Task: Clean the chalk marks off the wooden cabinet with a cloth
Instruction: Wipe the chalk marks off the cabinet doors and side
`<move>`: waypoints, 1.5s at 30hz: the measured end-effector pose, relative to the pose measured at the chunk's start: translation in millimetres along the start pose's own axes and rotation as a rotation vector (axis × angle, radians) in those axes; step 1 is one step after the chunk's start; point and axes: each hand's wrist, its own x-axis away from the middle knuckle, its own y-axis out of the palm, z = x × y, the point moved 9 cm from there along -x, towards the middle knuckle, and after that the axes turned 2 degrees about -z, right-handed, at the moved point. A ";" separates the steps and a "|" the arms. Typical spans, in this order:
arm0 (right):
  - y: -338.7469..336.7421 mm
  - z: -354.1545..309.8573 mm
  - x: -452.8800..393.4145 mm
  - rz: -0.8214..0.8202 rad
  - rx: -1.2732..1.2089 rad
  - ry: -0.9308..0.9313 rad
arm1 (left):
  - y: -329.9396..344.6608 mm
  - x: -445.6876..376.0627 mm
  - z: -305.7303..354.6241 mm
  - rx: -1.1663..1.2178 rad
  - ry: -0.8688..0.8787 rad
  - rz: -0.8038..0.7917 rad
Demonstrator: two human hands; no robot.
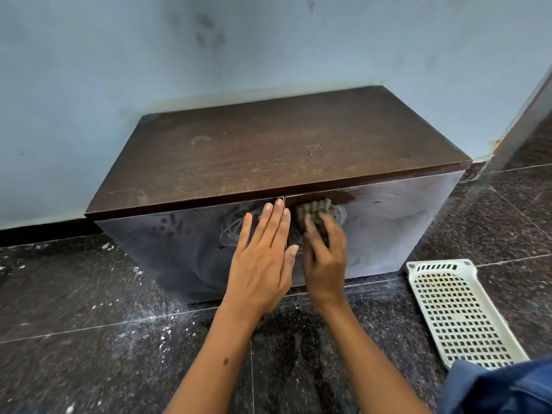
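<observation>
A pale blue wall [89, 70] fills the upper view, smudged with dark marks near its middle. A black skirting [41, 231] runs along its foot. The floor [89, 339] is dark speckled polished stone with thin pale joints and scattered white flecks. A white perforated plastic tray [457, 315] lies on it at right.

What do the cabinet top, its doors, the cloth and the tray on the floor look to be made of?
Cabinet top: dark brown wood or wood-look laminate, matt, with visible grain.
Doors: darker, glossy, probably laminate; they show reflections and smeared chalk.
Cloth: woven fabric, grey-green with ribbed stripes, bunched in the right hand.
Tray: cream moulded plastic by its look, perforated with a grid of holes.
</observation>
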 end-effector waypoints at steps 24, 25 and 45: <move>-27.7 4.5 -18.1 0.149 0.011 0.132 | 1.4 -1.5 0.3 0.092 -0.040 -0.006; -28.1 -4.3 -25.1 0.157 0.004 0.120 | -0.3 -1.9 -1.4 0.119 -0.054 0.008; 10.1 -48.2 0.4 0.024 -0.584 0.519 | -37.9 -2.9 -24.5 0.251 -0.145 0.200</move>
